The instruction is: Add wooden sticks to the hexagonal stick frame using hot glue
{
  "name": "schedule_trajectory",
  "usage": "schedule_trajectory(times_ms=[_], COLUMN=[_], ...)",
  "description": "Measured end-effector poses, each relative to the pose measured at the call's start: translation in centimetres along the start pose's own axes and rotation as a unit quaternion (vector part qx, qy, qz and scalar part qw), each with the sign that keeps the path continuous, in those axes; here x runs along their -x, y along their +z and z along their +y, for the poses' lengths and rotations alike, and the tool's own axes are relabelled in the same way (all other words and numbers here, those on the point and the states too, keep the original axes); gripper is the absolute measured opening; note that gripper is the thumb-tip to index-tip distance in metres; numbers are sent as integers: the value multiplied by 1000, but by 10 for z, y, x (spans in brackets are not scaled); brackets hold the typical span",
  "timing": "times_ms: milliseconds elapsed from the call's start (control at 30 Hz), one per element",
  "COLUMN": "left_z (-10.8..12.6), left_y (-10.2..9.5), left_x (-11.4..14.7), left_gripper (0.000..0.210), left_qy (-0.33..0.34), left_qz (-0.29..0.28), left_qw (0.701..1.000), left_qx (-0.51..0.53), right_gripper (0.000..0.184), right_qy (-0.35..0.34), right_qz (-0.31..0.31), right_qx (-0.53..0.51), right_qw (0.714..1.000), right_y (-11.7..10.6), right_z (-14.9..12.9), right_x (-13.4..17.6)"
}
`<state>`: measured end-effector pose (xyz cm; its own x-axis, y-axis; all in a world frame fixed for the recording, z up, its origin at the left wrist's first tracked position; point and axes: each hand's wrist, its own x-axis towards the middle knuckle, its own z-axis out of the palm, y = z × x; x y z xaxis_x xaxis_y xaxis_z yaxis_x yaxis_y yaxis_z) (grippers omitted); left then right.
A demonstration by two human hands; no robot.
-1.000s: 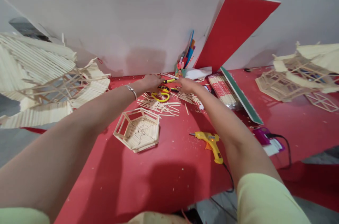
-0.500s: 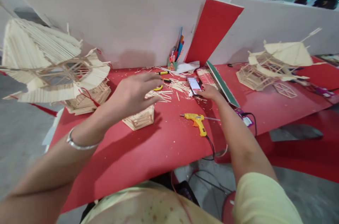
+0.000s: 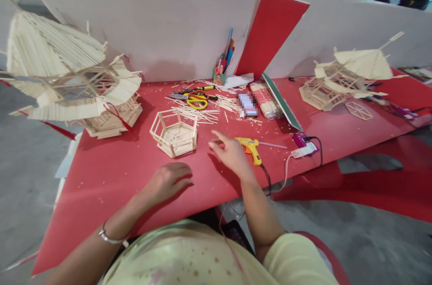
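My left hand [image 3: 168,182] is over the front of the red table [image 3: 111,190], fingers stretched out and nothing in them. Just beyond it stands a small six-sided frame of wooden sticks [image 3: 177,148], open at the top. My right hand [image 3: 227,152] hovers to the right of that frame with its fingers apart, holding nothing. Beside the right hand lies a yellow glue gun [image 3: 251,148], partly covered by it, its glue stick pointing right. A phone [image 3: 247,104] with a lit screen rests farther back.
Loose sticks [image 3: 199,115], scissors [image 3: 197,100] and a pen cup [image 3: 220,78] occupy the back. Packed sticks [image 3: 266,101] lie beside a green board [image 3: 281,100]. Stick pavilion models stand left [image 3: 60,51] and right [image 3: 362,67]. A power strip [image 3: 305,145] has cords over the edge.
My right hand has let go of the phone and come back toward me, near the glue gun. My left hand has lowered toward the table's front, uncovering the stick frame and scissors.
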<state>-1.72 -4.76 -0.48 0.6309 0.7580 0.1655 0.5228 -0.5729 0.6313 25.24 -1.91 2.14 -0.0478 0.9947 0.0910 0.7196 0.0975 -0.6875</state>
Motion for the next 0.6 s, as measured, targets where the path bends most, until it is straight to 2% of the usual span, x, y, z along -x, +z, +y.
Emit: schedule_trajectory(times_ms=[33,100,167,233,300,367,467,600], left_z=[-11,-33,-53,-69,-79,-84,-85,-86], left_y=[-3,-11,-17,-19,-21,-21,-22,-22], left_x=[8,21,29,30,24,16,6,3], left_gripper=[24,29,32,29,27,35,33,24], left_qy=[-33,-116,-191,-237,-238,-210,-172,-170], left_qz=[4,71,143,209,255,277,269,250], left_qw=[999,990,967,943,932,935,948,953], left_qx=[-4,-38,-86,-106,-99,-71,-15,27], right_gripper=[50,53,55,55,51,44,32,24], right_qy=[-4,-5,-16,-31,-42,-42,-29,-28], right_qz=[12,31,35,37,41,44,45,32], right_qx=[-31,-81,-105,-99,-82,-63,-17,11], right_qw=[999,996,994,994,995,996,998,999], right_y=[16,46,71,89,101,109,117,124], right_z=[-3,-5,-9,-15,-24,-32,-42,-51], right_x=[9,20,21,18,13,9,6,4])
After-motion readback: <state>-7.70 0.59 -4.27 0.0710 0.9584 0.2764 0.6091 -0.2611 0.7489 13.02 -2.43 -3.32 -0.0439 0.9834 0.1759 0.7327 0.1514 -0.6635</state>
